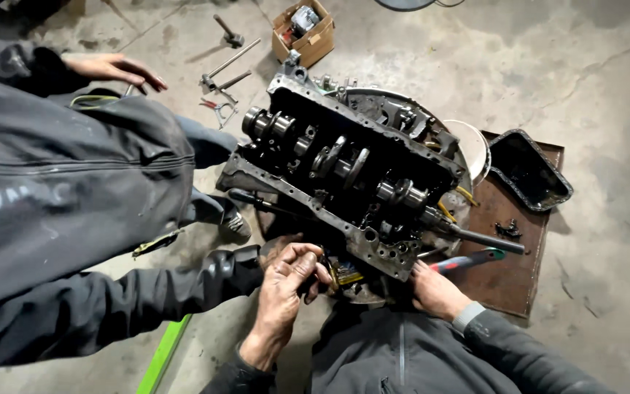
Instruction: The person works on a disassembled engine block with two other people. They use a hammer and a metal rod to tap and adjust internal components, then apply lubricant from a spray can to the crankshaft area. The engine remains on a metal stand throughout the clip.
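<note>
An oily black engine block [308,109] lies upside down on the concrete floor with its crankshaft [333,157] exposed. My left hand [286,288] is curled around a small dark tool at the block's near edge, fingers closed. A co-worker's hand [275,246] in a dark sleeve reaches to the same spot and touches mine. My right hand [435,292] rests against the block's lower right corner, at the end of a red-handled tool [472,259]. Whether it grips that tool is unclear.
The co-worker in a dark jacket [60,175] fills the left side. A black oil pan [530,171] sits on a rusty metal sheet [512,281]. A cardboard box [304,36], hammer [227,31], wrenches [229,69], white bucket [479,149] and green strip [162,354] lie around.
</note>
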